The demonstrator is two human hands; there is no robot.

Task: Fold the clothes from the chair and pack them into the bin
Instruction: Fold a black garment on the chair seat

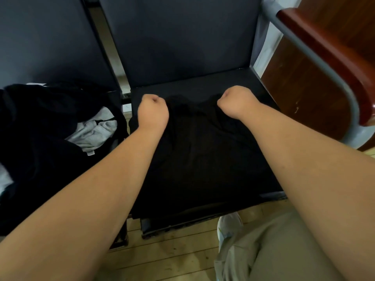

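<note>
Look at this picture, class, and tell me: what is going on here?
A person works at a dark chair seat where a black garment lies spread. The left hand and right hand each grip its far edge, apparently mid-fold. A heap of dark and grey clothes waits on the next seat to the left. No bin is in view.

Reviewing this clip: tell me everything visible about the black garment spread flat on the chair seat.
The black garment is plain, soft, thin-looking cloth. It lies spread over the chair seat, lightly creased, its near edge reaching the seat's front. Its far edge bunches where the left hand and right hand grip it with curled fingers, one toward each side. Both forearms pass above it. Sleeves and collar cannot be made out.
</note>
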